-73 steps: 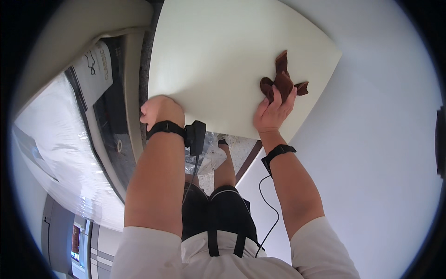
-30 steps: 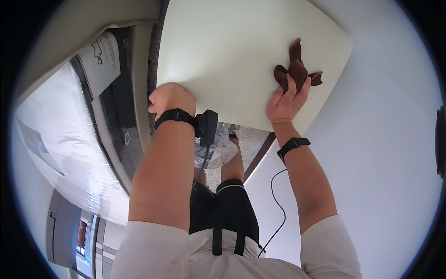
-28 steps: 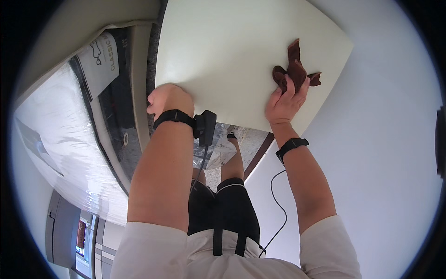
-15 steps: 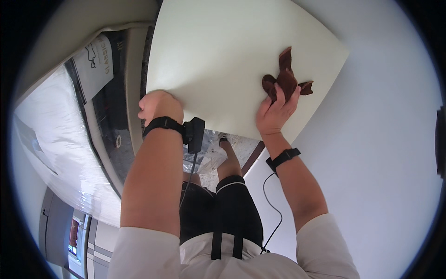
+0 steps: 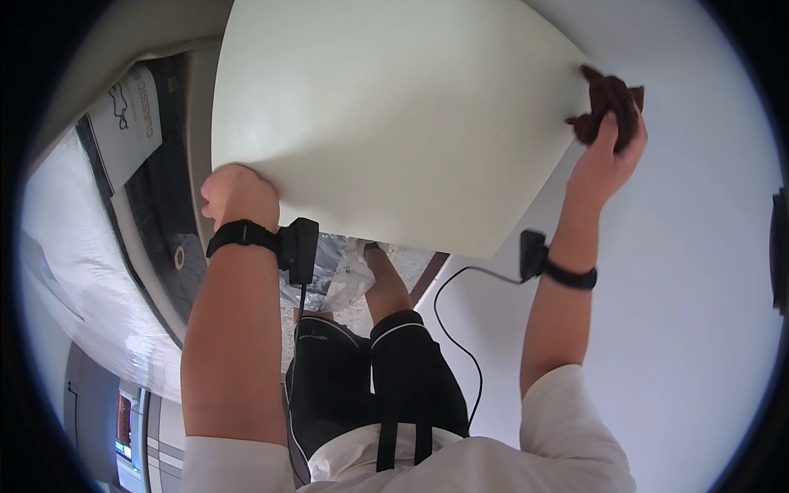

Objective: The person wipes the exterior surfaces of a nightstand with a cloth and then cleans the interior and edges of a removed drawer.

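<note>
A dark brown cloth is bunched in my right hand, its corners sticking out past the fingers. This hand is closed on it at the right edge of a pale, smooth tabletop, with the wall just beyond. At the tabletop's left edge, my left hand is bent over the rim with its fingers curled around it. Its fingertips are partly hidden. Each wrist wears a black strap with a small black box and a cable.
Left of the tabletop stands a plastic-wrapped mattress with a printed label. A white wall runs along the right side. Below, clear plastic lies on the speckled floor by my legs.
My right hand has carried the brown cloth rightward and farther away, from the tabletop's surface to its right edge. My left hand stays at the left rim while the view has shifted.
</note>
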A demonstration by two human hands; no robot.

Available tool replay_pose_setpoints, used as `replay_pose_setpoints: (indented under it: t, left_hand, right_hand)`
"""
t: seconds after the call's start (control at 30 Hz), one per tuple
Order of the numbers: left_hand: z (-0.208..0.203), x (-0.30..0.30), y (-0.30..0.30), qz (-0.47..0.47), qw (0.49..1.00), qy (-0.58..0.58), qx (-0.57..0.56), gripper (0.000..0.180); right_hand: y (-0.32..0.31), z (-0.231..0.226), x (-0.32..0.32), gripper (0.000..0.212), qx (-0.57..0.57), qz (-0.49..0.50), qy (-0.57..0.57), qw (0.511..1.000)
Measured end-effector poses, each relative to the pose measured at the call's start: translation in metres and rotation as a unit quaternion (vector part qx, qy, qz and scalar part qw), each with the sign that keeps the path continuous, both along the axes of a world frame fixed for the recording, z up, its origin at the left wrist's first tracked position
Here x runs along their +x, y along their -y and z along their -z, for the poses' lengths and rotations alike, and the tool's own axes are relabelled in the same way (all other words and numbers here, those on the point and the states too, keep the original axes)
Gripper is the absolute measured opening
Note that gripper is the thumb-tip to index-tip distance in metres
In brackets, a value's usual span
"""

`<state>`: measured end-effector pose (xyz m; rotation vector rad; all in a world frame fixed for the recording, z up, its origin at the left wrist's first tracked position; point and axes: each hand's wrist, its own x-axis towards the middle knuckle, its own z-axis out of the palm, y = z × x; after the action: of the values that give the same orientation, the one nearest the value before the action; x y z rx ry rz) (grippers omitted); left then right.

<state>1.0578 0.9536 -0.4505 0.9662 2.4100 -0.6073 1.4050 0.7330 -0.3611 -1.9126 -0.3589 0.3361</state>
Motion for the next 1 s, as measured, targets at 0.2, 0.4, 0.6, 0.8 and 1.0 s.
replay_pose_setpoints:
  t: [0.2, 0.4, 0.6, 0.8, 1.0]
  left_hand:
    - [-0.03, 0.041, 0.002, 0.029, 0.998, -0.042, -0.019, 0.062]
    - [-0.025, 0.034, -0.001, -0.015, 0.997, -0.068, 0.025, 0.053]
    - [-0.015, 0.037, -0.002, -0.128, 0.988, 0.014, 0.09, 0.053]
    - [-0.002, 0.018, -0.001, -0.122, 0.988, 0.029, 0.094, 0.048]
    - [-0.024, 0.02, -0.009, -0.006, 0.999, -0.038, -0.027, 0.064]
  right_hand:
    - [-0.031, 0.067, 0.024, 0.031, -0.245, -0.001, 0.238, 0.94]
    - [-0.116, 0.095, -0.054, 0.034, -0.227, -0.02, 0.386, 0.894]
    - [-0.203, 0.07, -0.2, 0.035, -0.071, -0.238, 0.261, 0.933]
    - [-0.156, 0.084, -0.159, 0.037, -0.029, -0.389, 0.301, 0.87]
    - [-0.03, 0.044, -0.014, 0.052, -0.195, -0.318, 0.265, 0.889]
